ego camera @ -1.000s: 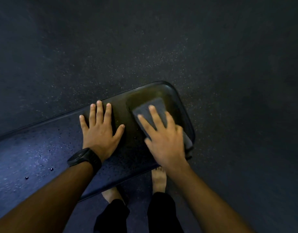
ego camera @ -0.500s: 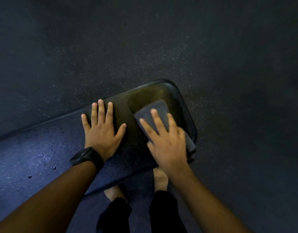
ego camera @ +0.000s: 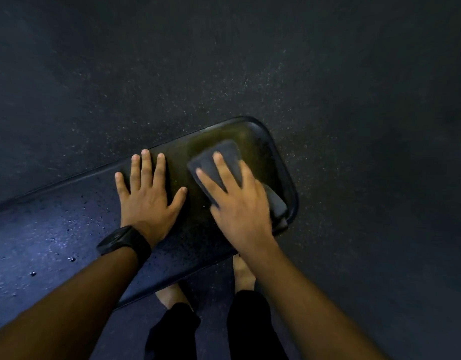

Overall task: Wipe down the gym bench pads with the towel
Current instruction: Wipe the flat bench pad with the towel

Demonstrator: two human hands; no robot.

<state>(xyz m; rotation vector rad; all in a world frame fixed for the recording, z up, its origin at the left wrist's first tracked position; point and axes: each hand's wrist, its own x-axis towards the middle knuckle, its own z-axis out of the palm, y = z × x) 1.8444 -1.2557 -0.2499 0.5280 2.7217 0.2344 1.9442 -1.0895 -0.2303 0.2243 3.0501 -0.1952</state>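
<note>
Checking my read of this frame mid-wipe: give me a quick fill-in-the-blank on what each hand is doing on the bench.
1. The right hand presses the ____ flat onto the bench pad.
2. The left hand rests palm-____ on the bench pad, holding nothing.
3. The black watch is worn on the ____ wrist.

Missing words: towel; down; left.

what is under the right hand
A folded grey towel lies under the right hand, flat on the bench pad. Its far end shows; the part beneath the palm is hidden.
</note>
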